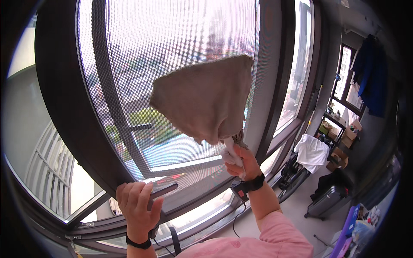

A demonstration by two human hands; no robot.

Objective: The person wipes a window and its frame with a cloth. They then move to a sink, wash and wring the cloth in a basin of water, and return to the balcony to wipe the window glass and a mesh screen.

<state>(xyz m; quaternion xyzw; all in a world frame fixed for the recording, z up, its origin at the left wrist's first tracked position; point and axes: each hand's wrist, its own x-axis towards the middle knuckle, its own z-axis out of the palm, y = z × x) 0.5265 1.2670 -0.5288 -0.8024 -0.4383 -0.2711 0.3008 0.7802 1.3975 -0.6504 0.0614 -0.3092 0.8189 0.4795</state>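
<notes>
A greyish-brown cloth (203,96) spreads in front of a mesh window screen (145,58), over its lower right part. Below the cloth my right hand (242,161) is closed on its gathered end, together with a crumpled white tissue or cloth (231,154). My left hand (138,200) rests at the lower corner of the dark window frame (64,96), beside a dark window handle (164,190); whether its fingers grip the frame is not plain. Each wrist wears a black strap, with a small device and cable at the right one.
To the right stand a bicycle (295,180) with a white cloth (312,151) over it, a dark suitcase (329,200), cardboard boxes (351,133) and a shelf. A blue garment (371,77) hangs above. An opened window pane (48,154) is at the left.
</notes>
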